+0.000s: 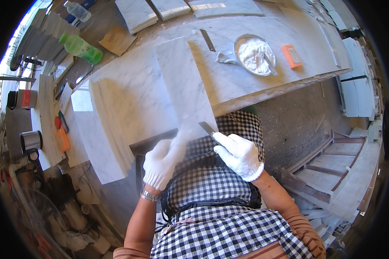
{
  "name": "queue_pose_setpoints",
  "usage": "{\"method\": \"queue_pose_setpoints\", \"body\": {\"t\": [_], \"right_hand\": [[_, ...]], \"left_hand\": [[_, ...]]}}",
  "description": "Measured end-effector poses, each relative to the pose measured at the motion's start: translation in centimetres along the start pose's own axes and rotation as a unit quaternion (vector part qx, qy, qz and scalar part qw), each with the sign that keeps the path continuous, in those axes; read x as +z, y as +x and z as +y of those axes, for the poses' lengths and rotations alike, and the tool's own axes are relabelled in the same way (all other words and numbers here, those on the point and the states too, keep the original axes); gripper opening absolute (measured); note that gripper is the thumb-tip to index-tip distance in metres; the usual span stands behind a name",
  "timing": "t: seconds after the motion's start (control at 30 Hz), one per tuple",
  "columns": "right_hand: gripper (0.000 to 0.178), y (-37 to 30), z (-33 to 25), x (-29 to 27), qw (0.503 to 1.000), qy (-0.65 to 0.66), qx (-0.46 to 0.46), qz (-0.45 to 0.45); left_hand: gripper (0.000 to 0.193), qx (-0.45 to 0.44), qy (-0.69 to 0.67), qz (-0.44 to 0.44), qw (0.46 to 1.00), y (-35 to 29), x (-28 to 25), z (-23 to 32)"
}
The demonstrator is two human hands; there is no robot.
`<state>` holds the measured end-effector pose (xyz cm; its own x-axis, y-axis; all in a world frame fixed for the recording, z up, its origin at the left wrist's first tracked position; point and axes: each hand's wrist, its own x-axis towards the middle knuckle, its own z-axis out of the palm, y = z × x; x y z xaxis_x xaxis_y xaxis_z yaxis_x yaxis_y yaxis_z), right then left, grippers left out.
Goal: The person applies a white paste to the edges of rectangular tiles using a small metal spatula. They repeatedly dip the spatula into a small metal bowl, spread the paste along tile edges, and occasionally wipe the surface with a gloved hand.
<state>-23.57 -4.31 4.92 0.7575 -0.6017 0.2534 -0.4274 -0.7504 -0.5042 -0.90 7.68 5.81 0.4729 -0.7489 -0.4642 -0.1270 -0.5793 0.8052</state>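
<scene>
White knitted gloves cover both hands. My right hand [240, 156] is closed around a flat metal scraper blade [206, 127], whose end lies over the near right corner of a long white marble slab [181, 73]. My left hand [162, 163] reaches to the slab's near edge; its fingers are smeared by motion, so I cannot tell whether they hold anything. Under the slab lies a larger marble tabletop [138, 95]. On its far side sits a bowl of white paste [255, 54] with a spatula standing in it. Beside the bowl lie another metal blade [208, 40] and a crumpled white cloth [226, 57].
A stack of marble tiles [106, 125] stands left of the slab. An orange box [292, 56] rests right of the bowl. Farther left are a green bottle [81, 49], a metal mug [31, 140] and an orange bottle [62, 139]. A wooden frame [328, 166] stands low at right.
</scene>
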Motion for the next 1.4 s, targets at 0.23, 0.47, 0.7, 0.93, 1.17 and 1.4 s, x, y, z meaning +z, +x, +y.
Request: {"method": "queue_pose_setpoints", "body": {"t": [0.23, 0.47, 0.7, 0.93, 1.17, 1.4], "right_hand": [[0.048, -0.3, 0.9, 0.1, 0.999, 0.015, -0.008, 0.046], [0.049, 1.4, 1.6, 3.7, 0.977, 0.151, 0.101, 0.111], [0.048, 2.3, 3.5, 5.9, 0.917, 0.344, 0.196, 0.044], [0.05, 3.9, 4.4, 6.2, 0.903, 0.384, 0.192, 0.03], [0.052, 3.2, 3.7, 6.8, 0.904, 0.375, 0.204, 0.028], [0.052, 2.2, 2.0, 6.7, 0.893, 0.395, 0.216, -0.013]], "left_hand": [[0.02, 0.085, -0.116, 0.125, 0.982, 0.4, 0.0, -1.4], [0.025, 0.04, -0.222, 0.037, 0.974, 2.6, -0.5, -1.5], [0.035, 0.012, -0.232, -0.02, 0.972, 2.8, -0.1, -5.6], [0.04, -0.01, -0.252, -0.044, 0.967, 2.5, 0.6, -4.6], [0.035, -0.004, -0.249, -0.035, 0.968, 2.1, 0.1, -4.0], [0.028, 0.013, -0.233, -0.073, 0.97, 2.0, -1.2, -5.2]]}}
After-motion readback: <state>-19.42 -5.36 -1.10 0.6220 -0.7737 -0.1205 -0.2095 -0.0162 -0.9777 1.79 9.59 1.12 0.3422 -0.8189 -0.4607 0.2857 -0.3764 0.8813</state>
